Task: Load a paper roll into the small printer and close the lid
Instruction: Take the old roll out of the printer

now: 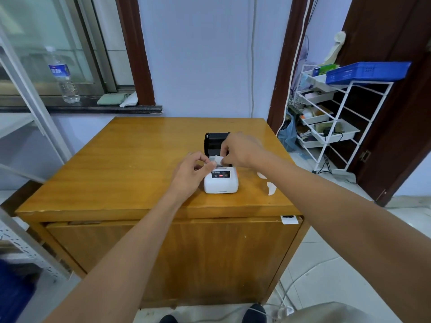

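Standing at the wooden table [116, 173], you had both hands over the small white printer [221, 183]. The printer sat near the middle of the table top, a bit toward your side. Its black lid [215, 142] was open and stood up at the back.

Your left hand [190, 170] came in from the left. Its fingers were curled in, and the thumb and first finger pinched the left edge of the white paper [218, 159]. Your right hand [242, 149] came in from the right, over the open part of the printer. Its fingers were bent down too, and they held the right side of the same paper. So the paper was between your two hands, right above the open top of the printer, just behind the dark strip with the buttons [220, 175]. You could not tell if the roll was already sitting down inside, because your hands hid most of it.

Some white scraps of paper [270, 186] lay on the table just to the right of the printer, partly under your right arm.

A water bottle [64, 75] stood on the window ledge, far to the left. A white rack [335, 117] with a blue tray [366, 72] on top stood on the floor to the right of the table.
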Available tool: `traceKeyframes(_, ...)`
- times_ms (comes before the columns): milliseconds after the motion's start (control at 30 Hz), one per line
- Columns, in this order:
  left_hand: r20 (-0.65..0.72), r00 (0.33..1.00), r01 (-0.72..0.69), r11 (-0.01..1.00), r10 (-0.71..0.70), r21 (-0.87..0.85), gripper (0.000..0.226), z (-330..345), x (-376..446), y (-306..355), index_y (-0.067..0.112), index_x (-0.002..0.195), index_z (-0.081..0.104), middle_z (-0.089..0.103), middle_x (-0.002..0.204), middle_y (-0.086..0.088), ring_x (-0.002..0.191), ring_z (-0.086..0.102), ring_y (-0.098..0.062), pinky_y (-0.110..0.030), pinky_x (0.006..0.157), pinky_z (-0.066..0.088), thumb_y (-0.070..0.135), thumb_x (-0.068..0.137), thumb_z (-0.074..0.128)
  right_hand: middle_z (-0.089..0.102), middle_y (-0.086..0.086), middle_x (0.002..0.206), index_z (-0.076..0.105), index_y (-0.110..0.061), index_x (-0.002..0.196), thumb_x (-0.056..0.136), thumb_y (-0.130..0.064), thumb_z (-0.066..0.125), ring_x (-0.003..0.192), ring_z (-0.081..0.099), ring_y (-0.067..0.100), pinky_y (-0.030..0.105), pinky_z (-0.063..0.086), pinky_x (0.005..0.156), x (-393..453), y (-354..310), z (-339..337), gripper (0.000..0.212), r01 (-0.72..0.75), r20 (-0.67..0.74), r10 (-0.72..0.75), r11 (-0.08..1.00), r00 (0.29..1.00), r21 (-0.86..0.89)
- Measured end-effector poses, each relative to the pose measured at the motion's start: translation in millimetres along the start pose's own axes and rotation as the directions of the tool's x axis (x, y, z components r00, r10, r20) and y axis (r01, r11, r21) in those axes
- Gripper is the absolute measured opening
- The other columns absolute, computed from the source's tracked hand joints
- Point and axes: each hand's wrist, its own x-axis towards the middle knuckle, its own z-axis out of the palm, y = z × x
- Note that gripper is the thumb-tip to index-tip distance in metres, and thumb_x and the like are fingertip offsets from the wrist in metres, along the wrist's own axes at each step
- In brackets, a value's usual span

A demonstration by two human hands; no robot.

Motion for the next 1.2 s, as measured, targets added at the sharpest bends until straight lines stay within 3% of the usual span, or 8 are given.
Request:
traceKeyframes(167, 0.0, 1.0, 0.003, 0.999, -0.003, -0.043, 0.032, 1, 0, -1, 0.034, 0.088, 0.063, 0.067, 0.113, 0.003, 0.097, 0.071, -0.018, -0.051, 0.079, 0.06, 0.066, 0.085, 0.064, 0.065, -0.016, 0.073, 0.079, -0.022, 0.092, 0.084, -0.026, 0.081, 0.069, 0.059, 0.006, 0.027, 0.046, 0.066, -14, 19, -1, 0.009, -0.027, -0.053, 0.054, 0.906, 0.997, 0.422)
traceKeyframes(400, 0.025, 1.0, -0.006, 1.0, 0.006, -0.003, 0.027, 2, 2, -2, 0.034, 0.098, 0.067, 0.064, 0.12, 0.005, 0.108, 0.067, -0.013, -0.046, 0.092, 0.056, 0.06, 0.092, 0.059, 0.053, -0.016, 0.064, 0.075, -0.016, 0.096, 0.089, -0.025, 0.079, 0.06, 0.051, 0.003, 0.023, 0.044, 0.063, -31, 58, -4, 0.012, -0.127, -0.131, 0.246, 0.806, 0.96, 0.578)
traceKeyframes(533, 0.018, 1.0, -0.001, 0.997, -0.001, 0.076, 0.023, 5, 1, 1, 0.03, 0.108, 0.071, 0.057, 0.127, 0.003, 0.113, 0.061, -0.014, -0.029, 0.087, 0.051, 0.046, 0.101, 0.056, 0.058, -0.012, 0.067, 0.074, -0.018, 0.096, 0.087, -0.025, 0.079, 0.062, 0.059, 0.01, 0.035, 0.059, 0.065, -33, 73, 1, 0.013, -0.187, -0.12, 0.319, 0.777, 0.94, 0.602)
traceKeyframes(733, -0.002, 1.0, 0.013, 0.997, -0.013, 0.078, 0.025, 5, 1, 0, 0.03, 0.116, 0.068, 0.058, 0.13, 0.003, 0.114, 0.06, -0.014, -0.028, 0.084, 0.052, 0.046, 0.101, 0.056, 0.069, -0.01, 0.085, 0.068, -0.029, 0.085, 0.082, -0.031, 0.08, 0.089, 0.069, 0.017, 0.037, 0.059, 0.077, -34, 80, 9, 0.013, -0.206, -0.102, 0.313, 0.804, 0.944, 0.557)
traceKeyframes(833, -0.012, 1.0, 0.012, 0.998, -0.012, 0.055, 0.027, 4, 1, 0, 0.03, 0.12, 0.067, 0.06, 0.129, 0.005, 0.113, 0.063, -0.013, -0.027, 0.08, 0.054, 0.046, 0.101, 0.058, 0.068, 0.002, 0.122, 0.073, -0.033, 0.087, 0.079, -0.037, 0.084, 0.13, 0.052, 0.023, 0.035, 0.045, 0.089, -33, 76, 17, 0.014, -0.244, -0.064, 0.302, 0.863, 0.951, 0.443)
traceKeyframes(933, -0.004, 1.0, 0.013, 1.0, -0.013, -0.002, 0.025, 3, 0, -1, 0.033, 0.12, 0.064, 0.063, 0.128, 0.006, 0.109, 0.066, -0.013, -0.037, 0.083, 0.059, 0.047, 0.099, 0.06, 0.067, 0.006, 0.121, 0.079, -0.031, 0.09, 0.076, -0.039, 0.086, 0.136, 0.042, 0.027, 0.039, 0.048, 0.095, -35, 71, 24, 0.017, -0.296, -0.041, 0.325, 0.9, 0.945, 0.321)
traceKeyframes(1067, -0.007, 1.0, 0.01, 1.0, -0.01, 0.028, 0.025, 4, 0, -1, 0.033, 0.121, 0.063, 0.063, 0.128, 0.005, 0.108, 0.066, -0.013, -0.036, 0.082, 0.058, 0.046, 0.1, 0.059, 0.063, 0.006, 0.13, 0.079, -0.029, 0.104, 0.078, -0.044, 0.085, 0.137, 0.042, 0.027, 0.04, 0.047, 0.098, -38, 68, 21, 0.031, -0.303, -0.01, 0.317, 0.915, 0.948, 0.268)
traceKeyframes(1200, -0.018, 0.999, -0.027, 0.993, 0.029, 0.119, 0.027, 7, 0, -2, 0.03, 0.121, 0.065, 0.06, 0.126, 0.003, 0.108, 0.065, -0.014, -0.03, 0.081, 0.056, 0.046, 0.102, 0.055, 0.057, 0.007, 0.143, 0.061, -0.026, 0.136, 0.08, -0.056, 0.079, 0.133, 0.052, 0.027, 0.045, 0.05, 0.101, -40, 72, 11, 0.066, -0.3, 0.088, 0.287, 0.919, 0.954, 0.257)
